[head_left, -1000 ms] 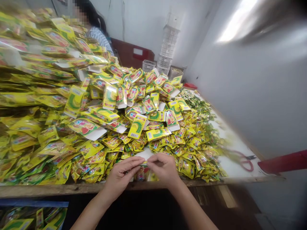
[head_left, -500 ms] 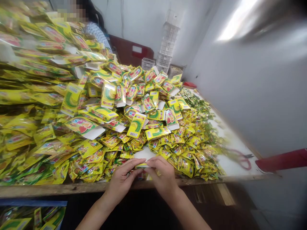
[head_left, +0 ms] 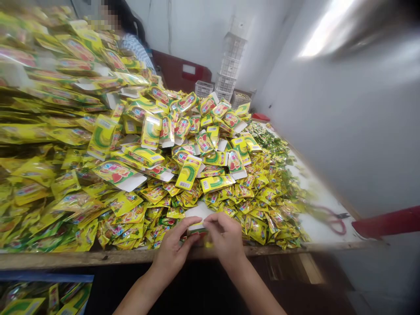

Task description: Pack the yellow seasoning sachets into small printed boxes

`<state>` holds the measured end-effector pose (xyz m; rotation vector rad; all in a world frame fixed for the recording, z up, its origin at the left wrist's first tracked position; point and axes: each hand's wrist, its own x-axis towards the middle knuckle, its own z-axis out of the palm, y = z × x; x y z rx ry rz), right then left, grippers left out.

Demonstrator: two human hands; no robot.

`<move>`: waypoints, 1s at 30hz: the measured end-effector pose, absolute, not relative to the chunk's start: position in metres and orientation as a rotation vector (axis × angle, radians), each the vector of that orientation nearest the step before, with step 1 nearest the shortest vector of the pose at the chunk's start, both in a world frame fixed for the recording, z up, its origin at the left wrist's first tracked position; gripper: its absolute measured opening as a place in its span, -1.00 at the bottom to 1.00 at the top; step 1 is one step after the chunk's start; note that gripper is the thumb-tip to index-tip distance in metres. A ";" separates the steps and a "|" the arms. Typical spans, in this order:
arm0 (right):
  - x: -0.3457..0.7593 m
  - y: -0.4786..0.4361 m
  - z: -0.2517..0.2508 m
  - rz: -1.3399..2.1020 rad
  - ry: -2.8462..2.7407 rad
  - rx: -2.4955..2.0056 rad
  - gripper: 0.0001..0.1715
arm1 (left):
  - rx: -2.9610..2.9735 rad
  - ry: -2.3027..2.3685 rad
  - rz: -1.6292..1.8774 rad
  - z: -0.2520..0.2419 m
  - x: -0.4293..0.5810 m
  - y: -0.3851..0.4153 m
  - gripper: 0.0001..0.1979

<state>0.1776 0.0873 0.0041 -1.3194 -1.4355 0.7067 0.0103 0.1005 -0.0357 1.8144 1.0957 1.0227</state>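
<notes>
At the bench [head_left: 98,259] edge, left hand [head_left: 173,250] and right hand [head_left: 227,238] pinch a small carton [head_left: 196,227] between curled fingertips, palms down, wrists close. It looks like light, thin card that creases easily and is best gripped by its edges. Beyond the hands lie heaped sachets [head_left: 262,210], and far right of them, scissors [head_left: 334,221].

We list: left hand [head_left: 175,251] and right hand [head_left: 226,238], both pinching one small carton [head_left: 197,227] over the table edge [head_left: 98,258]; yellow sachets [head_left: 262,210] heaped just beyond; printed cartons [head_left: 187,144] piled behind; red scissors [head_left: 331,218] to the right.
</notes>
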 end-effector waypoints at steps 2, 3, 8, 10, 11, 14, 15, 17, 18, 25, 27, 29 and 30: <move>0.179 0.084 0.003 0.624 -1.524 -1.261 -0.90 | 1.766 1.068 1.066 -0.033 0.010 0.101 -0.68; 0.180 0.083 0.002 0.598 -1.546 -1.230 -0.90 | 1.744 1.055 1.077 -0.032 0.009 0.101 -0.69; 0.184 0.079 -0.003 0.582 -1.516 -1.256 -0.90 | 1.718 0.960 1.003 -0.028 0.003 0.104 -0.69; 0.185 0.080 -0.004 0.630 -1.509 -1.294 -0.91 | 1.671 0.972 0.971 -0.026 0.001 0.104 -0.68; 0.185 0.081 -0.004 0.661 -1.511 -1.300 -0.91 | 1.642 0.985 0.958 -0.024 0.001 0.104 -0.67; 0.186 0.084 -0.003 0.715 -1.547 -1.278 -0.92 | 1.578 1.045 0.958 -0.017 0.002 0.105 -0.74; 0.187 0.085 -0.003 0.712 -1.574 -1.263 -0.92 | 1.570 1.063 0.970 -0.014 0.003 0.106 -0.76; 0.188 0.088 -0.002 0.690 -1.630 -1.228 -0.89 | 1.565 1.088 0.989 -0.011 0.005 0.109 -0.79; 0.189 0.089 -0.001 0.680 -1.648 -1.212 -0.87 | 1.570 1.091 0.997 -0.010 0.007 0.110 -0.79; 0.192 0.100 0.012 0.681 -1.756 -1.251 -0.87 | 1.713 1.091 1.017 -0.009 0.009 0.119 -0.83; 0.190 0.100 0.017 0.627 -1.869 -1.271 -0.81 | 1.735 1.098 0.998 -0.010 0.010 0.120 -0.82; 0.187 0.099 0.020 0.567 -1.951 -1.308 -0.72 | 1.708 1.135 1.001 -0.012 0.011 0.120 -0.81; 0.186 0.098 0.021 0.539 -1.965 -1.329 -0.68 | 1.672 1.154 1.011 -0.012 0.011 0.120 -0.79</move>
